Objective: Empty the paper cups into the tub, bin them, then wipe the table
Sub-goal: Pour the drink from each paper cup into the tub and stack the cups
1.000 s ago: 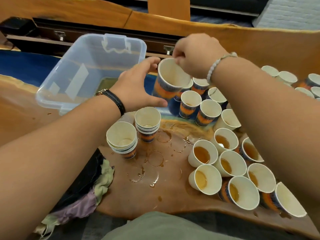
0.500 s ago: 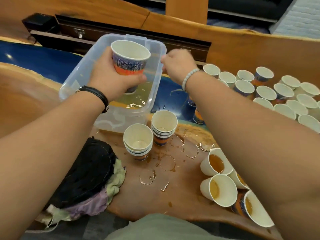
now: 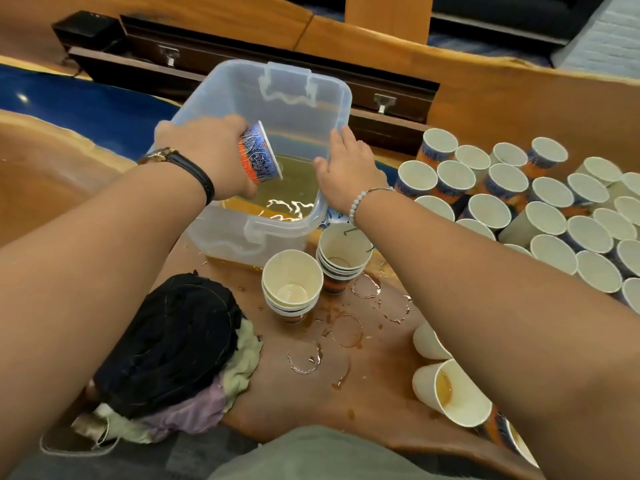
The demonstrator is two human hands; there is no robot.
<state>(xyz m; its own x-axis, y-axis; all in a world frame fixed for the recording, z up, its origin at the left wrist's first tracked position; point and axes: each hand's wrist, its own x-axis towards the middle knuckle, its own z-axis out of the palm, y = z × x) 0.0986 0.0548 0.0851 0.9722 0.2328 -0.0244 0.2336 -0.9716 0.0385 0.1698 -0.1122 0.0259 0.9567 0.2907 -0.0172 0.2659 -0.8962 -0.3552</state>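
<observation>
My left hand (image 3: pixel 207 150) grips a blue and orange paper cup (image 3: pixel 259 154), tipped on its side with its mouth facing into the clear plastic tub (image 3: pixel 277 95). Brownish liquid lies in the tub's bottom. My right hand (image 3: pixel 346 171) holds the tub's right rim, fingers over the edge. Two stacks of emptied cups (image 3: pixel 292 285) stand just in front of the tub. Many more paper cups (image 3: pixel 519 195) crowd the table's right side. Two cups holding liquid (image 3: pixel 450 393) sit near my right forearm.
A pile of dark, green and lilac rags (image 3: pixel 173 348) lies at the wooden table's (image 3: pixel 311 393) front left edge. Wet rings and drips mark the wood in front of the stacks. A dark drawer unit (image 3: pixel 173 57) runs behind the tub.
My left hand carried the cup from the cluster over the tub and tipped it from upright onto its side. My right hand let go of the cup and took hold of the tub's right rim.
</observation>
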